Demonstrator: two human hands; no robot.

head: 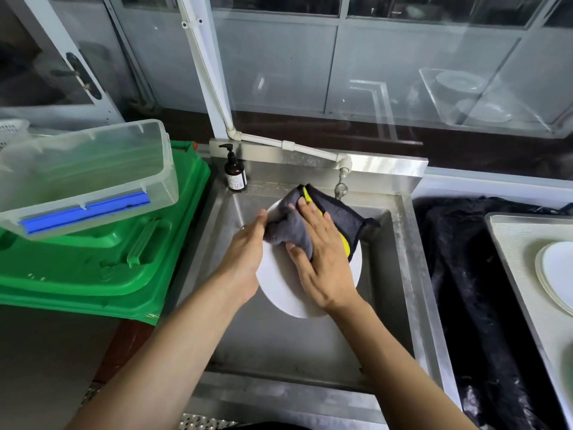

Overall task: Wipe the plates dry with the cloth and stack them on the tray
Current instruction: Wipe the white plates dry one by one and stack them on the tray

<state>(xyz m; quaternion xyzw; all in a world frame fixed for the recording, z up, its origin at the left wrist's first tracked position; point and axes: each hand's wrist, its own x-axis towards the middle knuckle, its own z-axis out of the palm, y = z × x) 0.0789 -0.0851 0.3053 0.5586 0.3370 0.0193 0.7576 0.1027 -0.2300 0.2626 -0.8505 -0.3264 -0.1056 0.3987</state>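
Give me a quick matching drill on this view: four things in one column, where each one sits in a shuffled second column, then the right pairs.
Things:
1. cloth
2. pump bottle
3. stacked plates
4. clear tub

Places:
A. on the sink's back left corner ledge
B. on the tray at far right
C. pressed on the held plate by the right hand
D. on top of the green crate

Pairs: 1-C, 2-A, 3-B, 4-D. The left hand grips the plate's left edge over the sink.
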